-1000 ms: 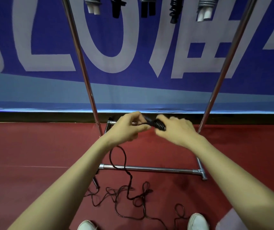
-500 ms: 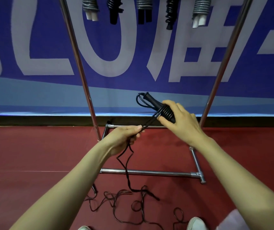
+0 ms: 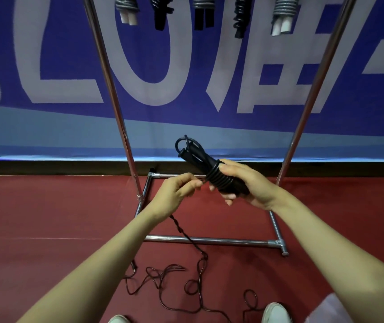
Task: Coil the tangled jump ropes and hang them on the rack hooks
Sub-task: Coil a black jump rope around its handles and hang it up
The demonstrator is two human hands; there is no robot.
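Right hand [image 3: 244, 183] grips black jump rope [image 3: 219, 178]; left hand [image 3: 174, 194] pinches its cord.

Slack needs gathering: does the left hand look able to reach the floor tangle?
Probably not directly: the left hand pinches cord beside the bundle; the tangle lies well below it.

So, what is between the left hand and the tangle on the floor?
Head view: a twisted stretch of black rope runs from the left hand across the rack's base bar to the tangle.
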